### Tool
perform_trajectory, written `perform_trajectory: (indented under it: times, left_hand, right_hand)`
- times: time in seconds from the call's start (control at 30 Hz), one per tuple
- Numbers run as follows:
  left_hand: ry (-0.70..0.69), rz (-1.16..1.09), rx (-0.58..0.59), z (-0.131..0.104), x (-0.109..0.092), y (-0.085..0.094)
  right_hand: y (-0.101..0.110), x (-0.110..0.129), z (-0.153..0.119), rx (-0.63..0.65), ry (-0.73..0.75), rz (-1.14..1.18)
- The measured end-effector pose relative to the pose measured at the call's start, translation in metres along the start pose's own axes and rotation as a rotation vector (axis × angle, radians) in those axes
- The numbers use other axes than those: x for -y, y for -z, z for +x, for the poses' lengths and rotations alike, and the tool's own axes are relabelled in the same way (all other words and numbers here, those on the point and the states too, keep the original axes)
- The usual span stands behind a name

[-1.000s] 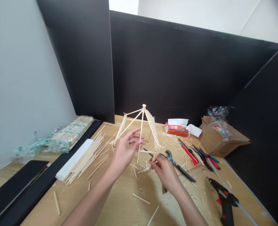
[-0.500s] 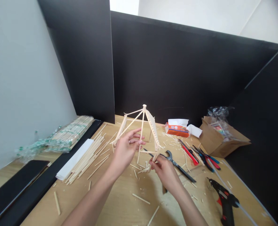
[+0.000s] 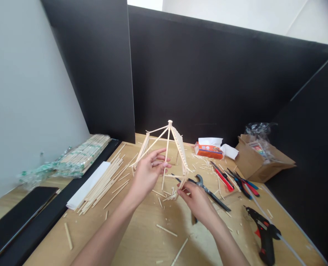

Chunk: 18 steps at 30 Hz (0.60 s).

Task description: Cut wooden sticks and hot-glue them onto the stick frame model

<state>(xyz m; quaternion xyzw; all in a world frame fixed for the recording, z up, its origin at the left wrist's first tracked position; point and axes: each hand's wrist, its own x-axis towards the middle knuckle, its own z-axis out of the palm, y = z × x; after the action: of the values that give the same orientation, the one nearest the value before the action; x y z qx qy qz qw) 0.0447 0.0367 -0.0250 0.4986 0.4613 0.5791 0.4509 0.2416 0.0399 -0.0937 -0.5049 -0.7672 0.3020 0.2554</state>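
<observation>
A small pavilion-like frame of pale wooden sticks stands upright in the middle, with roof ribs meeting at a knob on top. Its right roof side is covered by a panel of sticks, while the front and left show bare ribs. My left hand pinches a front rib between thumb and fingers. Lower down at the front right corner, my right hand is closed on a post of the frame. Black-handled cutters lie on the table behind my right hand, partly hidden by it.
Long loose sticks and white paper lie left, near plastic-wrapped sticks. A black phone is far left. Right are an orange box, red cutter, pliers, cardboard box and glue gun. Offcuts are scattered about.
The whole view has shifted slightly, so things sit a little higher in the picture. Both hands keep their grips on the stick frame, with no clear movement relative to it.
</observation>
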Motion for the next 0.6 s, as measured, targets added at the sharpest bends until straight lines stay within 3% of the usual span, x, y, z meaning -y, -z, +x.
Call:
perform_trajectory:
  times: [0.17, 0.33, 0.47, 0.6]
  left_hand:
    - [0.022, 0.005, -0.015, 0.0, -0.002, -0.001]
    - [0.03, 0.025, -0.029, 0.001, 0.0, -0.001]
    - [0.018, 0.035, -0.024, 0.002, 0.0, -0.001]
    - [0.011, 0.023, -0.017, 0.002, 0.001, 0.0]
  right_hand:
    - [0.018, 0.002, -0.007, 0.018, -0.055, 0.038]
    - [0.046, 0.012, -0.018, -0.089, -0.131, -0.033]
    - [0.066, 0.022, -0.033, -0.304, -0.148, -0.14]
    - [0.075, 0.034, -0.051, -0.626, -0.178, -0.139]
